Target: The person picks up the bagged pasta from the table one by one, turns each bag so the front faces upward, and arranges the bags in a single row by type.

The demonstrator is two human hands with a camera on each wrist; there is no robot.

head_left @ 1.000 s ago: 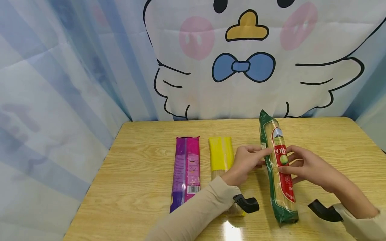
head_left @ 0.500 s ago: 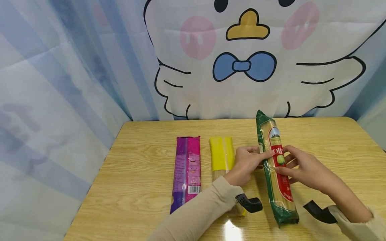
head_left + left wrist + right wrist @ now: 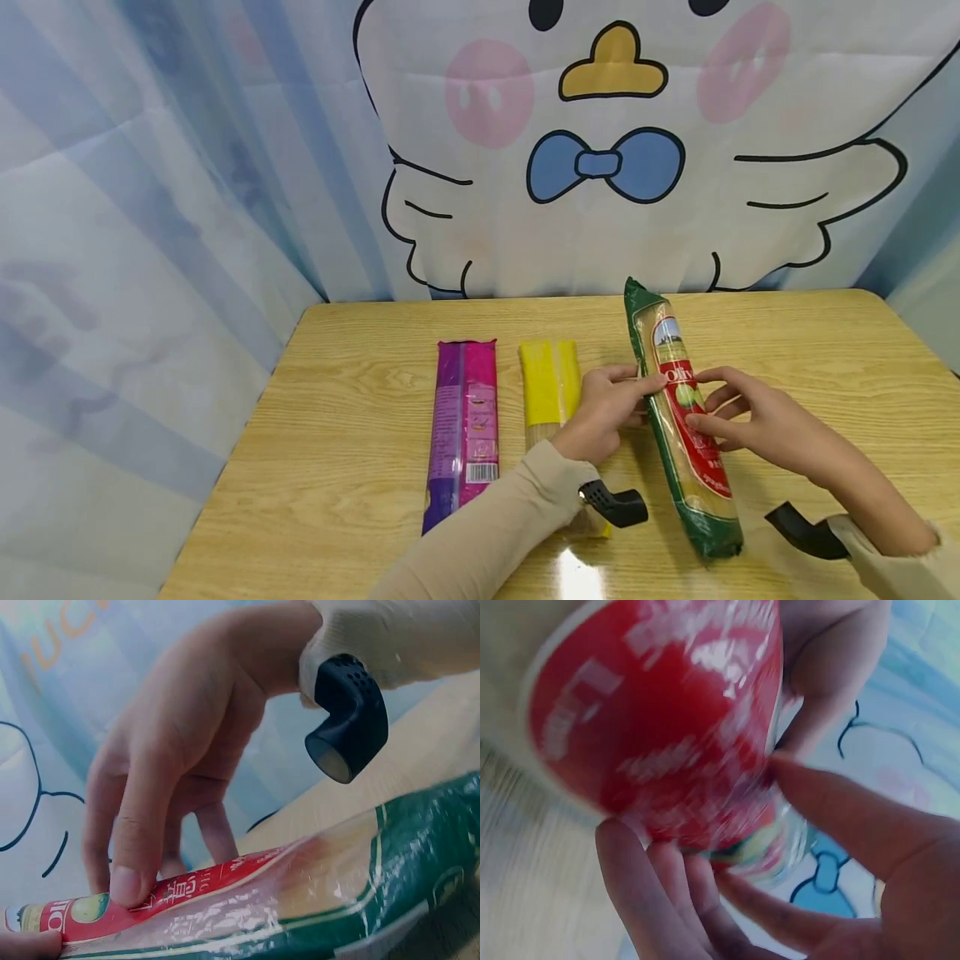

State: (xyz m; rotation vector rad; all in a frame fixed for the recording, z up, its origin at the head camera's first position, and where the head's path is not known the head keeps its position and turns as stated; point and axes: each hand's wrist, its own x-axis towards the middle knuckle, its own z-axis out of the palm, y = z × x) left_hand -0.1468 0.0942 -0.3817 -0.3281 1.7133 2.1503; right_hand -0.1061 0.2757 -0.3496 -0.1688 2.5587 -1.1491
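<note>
I see the left hand (image 3: pixel 603 410) pinch the green and red pack (image 3: pixel 682 433) by its left side, thumb on the front and fingers tucked behind. The right hand (image 3: pixel 765 421) holds the other side, its thumb on the red label and its bent fingers on the pack's right edge, with a gap between thumb and pointing finger. The pack leans over the right half of the table (image 3: pixel 315 433), its top end showing past the far edge. I can't tell if its bottom end touches the table. The left sleeve (image 3: pixel 487 521) hides bits of the yellow pack (image 3: pixel 551 387) and the pink and purple pack (image 3: pixel 463 417). The right wrist view is blurry.
</note>
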